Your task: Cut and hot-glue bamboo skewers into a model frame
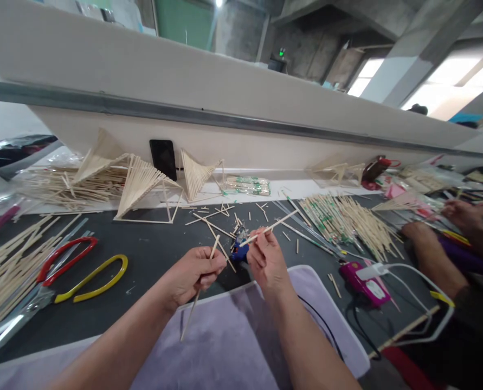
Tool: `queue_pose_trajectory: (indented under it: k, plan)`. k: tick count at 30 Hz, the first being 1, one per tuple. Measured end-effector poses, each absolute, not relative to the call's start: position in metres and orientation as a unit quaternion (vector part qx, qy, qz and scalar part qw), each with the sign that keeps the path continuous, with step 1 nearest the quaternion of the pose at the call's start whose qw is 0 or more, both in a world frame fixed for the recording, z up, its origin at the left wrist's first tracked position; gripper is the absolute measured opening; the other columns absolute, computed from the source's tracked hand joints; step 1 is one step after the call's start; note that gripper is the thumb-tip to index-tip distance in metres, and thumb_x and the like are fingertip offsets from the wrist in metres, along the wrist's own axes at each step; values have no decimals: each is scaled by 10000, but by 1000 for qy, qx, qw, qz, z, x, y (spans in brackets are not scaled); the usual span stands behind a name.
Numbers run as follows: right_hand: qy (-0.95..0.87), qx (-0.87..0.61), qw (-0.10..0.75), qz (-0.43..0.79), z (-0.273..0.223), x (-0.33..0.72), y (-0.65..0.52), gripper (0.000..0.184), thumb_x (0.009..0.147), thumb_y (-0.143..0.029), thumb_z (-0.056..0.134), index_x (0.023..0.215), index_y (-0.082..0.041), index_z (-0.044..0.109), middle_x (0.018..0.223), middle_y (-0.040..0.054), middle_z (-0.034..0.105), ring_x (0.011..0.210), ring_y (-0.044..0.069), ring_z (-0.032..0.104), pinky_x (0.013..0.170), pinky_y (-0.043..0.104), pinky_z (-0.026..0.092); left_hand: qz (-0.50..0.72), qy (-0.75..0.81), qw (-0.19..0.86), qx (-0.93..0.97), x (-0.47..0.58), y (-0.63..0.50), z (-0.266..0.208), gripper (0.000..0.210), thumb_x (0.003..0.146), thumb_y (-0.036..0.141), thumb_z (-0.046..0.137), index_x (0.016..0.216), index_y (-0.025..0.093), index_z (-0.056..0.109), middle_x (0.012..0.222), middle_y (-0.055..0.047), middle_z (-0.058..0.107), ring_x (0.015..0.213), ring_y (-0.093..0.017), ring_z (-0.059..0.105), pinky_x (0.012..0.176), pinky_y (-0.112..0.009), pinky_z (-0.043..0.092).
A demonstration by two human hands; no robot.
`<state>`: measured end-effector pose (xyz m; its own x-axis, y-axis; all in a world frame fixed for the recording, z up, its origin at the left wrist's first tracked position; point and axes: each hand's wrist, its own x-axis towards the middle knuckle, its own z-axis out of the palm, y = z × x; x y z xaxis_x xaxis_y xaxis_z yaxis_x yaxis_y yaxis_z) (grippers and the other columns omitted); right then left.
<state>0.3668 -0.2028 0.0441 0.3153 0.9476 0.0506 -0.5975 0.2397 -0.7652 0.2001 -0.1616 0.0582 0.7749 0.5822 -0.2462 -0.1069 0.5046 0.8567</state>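
Note:
My left hand (203, 271) is closed around a thin wooden stick (190, 319), which slants down toward me over the lavender mat (225, 330). In a pinch, my right hand (268, 254) holds a second wooden stick (284, 220) pointing up to the right. The two sticks are apart. Just behind and between the hands lies a blue tool (240, 250), possibly a glue gun, partly hidden by my right hand. Short cut stick pieces (225, 208) are scattered on the dark tabletop beyond.
Red-and-yellow-handled scissors (90, 276) lie left beside long sticks (5, 260). Twisted stick models (141, 184) and a black phone (163, 158) stand at the wall. Bundled sticks (326, 216) and a magenta power strip (363, 284) are right, near another person's hands (463, 216).

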Motion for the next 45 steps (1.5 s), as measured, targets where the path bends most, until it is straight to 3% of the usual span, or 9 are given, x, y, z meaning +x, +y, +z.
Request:
queue_pose_trajectory:
  k: [4,9,20,29,39,45]
  plan:
    - [-294,-354,737,496,50,370,-204,170,756,-312,617,775,-207,485,674,-62,505,342,0,188,323,167,106,252,274,796,477,198,-160,60,248,808,346,530,699,124,525,506,54,397,366,-11,249,385,-178,142]
    - [-343,-402,706,472,44,359,-205,196,776,-352,598,789,-211,463,570,-67,517,330,13,257,328,153,159,266,282,757,525,202,-167,68,205,793,320,557,898,145,539,694,13,528,394,3,306,384,-167,154]
    - [-437,-422,664,437,40,351,-211,132,822,-300,544,807,-200,459,537,-66,513,355,30,322,327,140,215,257,317,745,527,206,-167,66,151,790,290,528,826,172,441,637,29,545,397,-17,328,367,-152,182]
    - [-537,-499,557,391,43,354,-219,139,825,-324,527,805,-188,506,568,-38,515,417,54,395,382,173,297,235,336,709,573,205,-168,58,88,694,152,507,730,175,431,564,38,551,350,-27,336,324,-139,208]
    - [-446,-443,623,464,45,355,-216,153,815,-339,546,824,-195,495,552,-55,521,362,32,338,326,139,233,179,296,792,503,200,-161,66,215,773,353,553,831,152,504,675,-24,618,338,-5,292,321,-152,147]
    - [-425,-404,649,485,41,356,-211,149,835,-340,515,797,-199,489,552,-63,509,348,29,324,320,145,221,165,273,810,492,199,-165,67,227,759,354,580,734,141,507,635,-12,598,337,2,294,323,-157,143]
